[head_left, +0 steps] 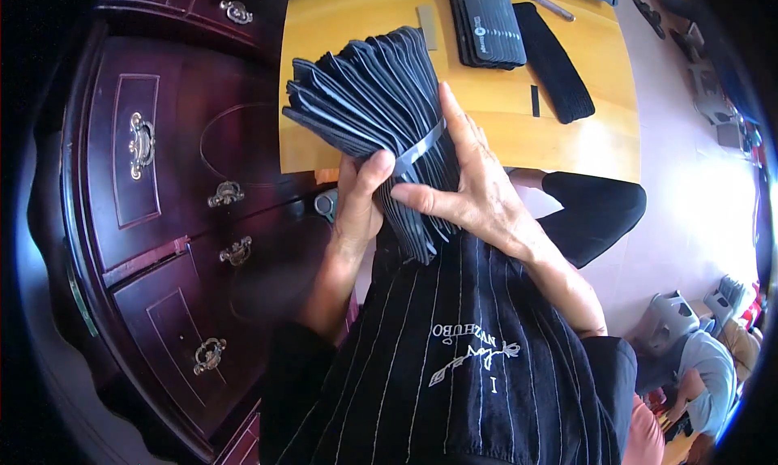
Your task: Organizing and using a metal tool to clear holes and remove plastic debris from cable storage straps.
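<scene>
A thick bundle of flat dark grey-blue fabric strips [369, 92] is held in front of me, fanned out toward the upper left. A shiny dark band [421, 146] runs around its middle. My left hand [359, 201] grips the bundle from below, thumb pressed on the band. My right hand [470, 181] lies flat against the bundle's right side, fingers stretched up along it and thumb pointing left. The bundle's lower end hangs over my black pinstriped apron [454, 351].
A yellow wooden table [340, 19] behind the bundle holds a stack of black flat pieces [486, 23], a long black strip pile [555, 64] and a small black tab [535, 100]. A dark red cabinet with brass handles [162, 189] stands at the left. A person sits at the lower right [697, 360].
</scene>
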`<state>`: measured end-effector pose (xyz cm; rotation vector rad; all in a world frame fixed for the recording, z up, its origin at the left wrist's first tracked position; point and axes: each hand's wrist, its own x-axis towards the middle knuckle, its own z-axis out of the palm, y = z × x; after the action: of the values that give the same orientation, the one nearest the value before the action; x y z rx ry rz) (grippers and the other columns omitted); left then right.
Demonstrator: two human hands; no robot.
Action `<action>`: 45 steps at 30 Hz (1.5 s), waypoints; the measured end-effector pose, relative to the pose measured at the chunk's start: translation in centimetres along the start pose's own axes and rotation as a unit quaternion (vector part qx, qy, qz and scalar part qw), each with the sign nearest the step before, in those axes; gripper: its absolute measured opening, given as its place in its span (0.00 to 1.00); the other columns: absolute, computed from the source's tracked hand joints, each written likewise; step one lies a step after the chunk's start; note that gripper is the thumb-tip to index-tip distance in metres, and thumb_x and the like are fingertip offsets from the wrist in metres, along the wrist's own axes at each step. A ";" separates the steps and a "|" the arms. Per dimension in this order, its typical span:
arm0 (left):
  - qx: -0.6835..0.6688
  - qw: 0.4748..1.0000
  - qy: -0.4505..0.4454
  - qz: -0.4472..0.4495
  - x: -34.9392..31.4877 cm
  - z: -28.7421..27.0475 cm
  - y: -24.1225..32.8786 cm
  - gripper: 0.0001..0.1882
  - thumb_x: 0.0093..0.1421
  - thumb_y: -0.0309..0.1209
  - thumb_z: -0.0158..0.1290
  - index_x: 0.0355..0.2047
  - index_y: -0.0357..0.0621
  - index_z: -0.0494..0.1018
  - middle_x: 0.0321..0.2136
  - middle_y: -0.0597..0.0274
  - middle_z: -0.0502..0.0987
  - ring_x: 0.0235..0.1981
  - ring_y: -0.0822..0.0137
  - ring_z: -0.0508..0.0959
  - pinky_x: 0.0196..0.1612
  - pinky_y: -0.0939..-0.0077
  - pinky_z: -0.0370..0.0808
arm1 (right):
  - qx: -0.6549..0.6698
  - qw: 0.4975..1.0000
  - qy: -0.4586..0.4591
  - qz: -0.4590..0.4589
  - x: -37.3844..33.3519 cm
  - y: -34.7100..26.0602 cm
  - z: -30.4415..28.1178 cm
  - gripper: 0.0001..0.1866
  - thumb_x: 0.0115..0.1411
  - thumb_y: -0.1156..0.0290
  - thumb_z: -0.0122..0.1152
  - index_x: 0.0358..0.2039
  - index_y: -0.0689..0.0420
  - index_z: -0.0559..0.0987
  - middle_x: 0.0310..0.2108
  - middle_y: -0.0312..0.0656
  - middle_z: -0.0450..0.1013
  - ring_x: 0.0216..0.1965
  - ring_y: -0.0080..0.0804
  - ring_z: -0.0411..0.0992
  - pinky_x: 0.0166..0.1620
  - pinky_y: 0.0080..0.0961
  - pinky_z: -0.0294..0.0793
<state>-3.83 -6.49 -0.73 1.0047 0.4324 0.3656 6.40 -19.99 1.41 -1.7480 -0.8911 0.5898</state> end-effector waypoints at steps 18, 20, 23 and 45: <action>-0.024 0.992 0.126 0.002 3.3 -0.3 3.5 0.32 0.56 0.31 0.59 0.57 0.43 0.57 0.45 0.59 0.70 0.44 0.69 0.75 0.47 0.74 0.75 | 0.042 0.998 -0.033 0.044 3.9 -0.2 3.1 0.41 0.62 0.45 0.50 0.67 0.57 0.53 0.60 0.70 0.53 0.62 0.63 0.53 0.63 0.47 0.54; -0.023 0.994 0.110 0.014 3.8 0.2 3.8 0.34 0.56 0.33 0.60 0.58 0.44 0.55 0.45 0.58 0.70 0.43 0.69 0.76 0.43 0.76 0.77 | 0.029 0.998 -0.045 0.032 4.2 -0.4 2.9 0.41 0.62 0.45 0.49 0.67 0.59 0.53 0.60 0.70 0.53 0.62 0.63 0.53 0.63 0.47 0.54; 0.062 0.991 0.116 -0.020 4.0 -1.4 3.7 0.33 0.59 0.36 0.59 0.59 0.42 0.54 0.49 0.57 0.69 0.48 0.68 0.72 0.50 0.74 0.72 | 0.121 0.987 -0.032 0.105 4.7 0.0 3.0 0.44 0.61 0.45 0.50 0.67 0.60 0.50 0.62 0.67 0.53 0.63 0.60 0.54 0.64 0.45 0.54; 0.668 0.674 -0.100 0.299 3.6 -1.0 9.6 0.13 0.49 0.21 0.63 0.35 0.40 0.73 0.36 0.60 0.73 0.37 0.62 0.77 0.38 0.71 0.76 | 0.190 0.975 -0.028 0.113 5.2 0.0 3.0 0.31 0.62 0.53 0.57 0.58 0.55 0.60 0.52 0.59 0.63 0.55 0.55 0.62 0.57 0.44 0.61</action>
<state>-2.15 0.67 6.48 2.6565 0.0767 0.5071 7.27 -14.09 0.57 -1.4958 -0.5715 0.9008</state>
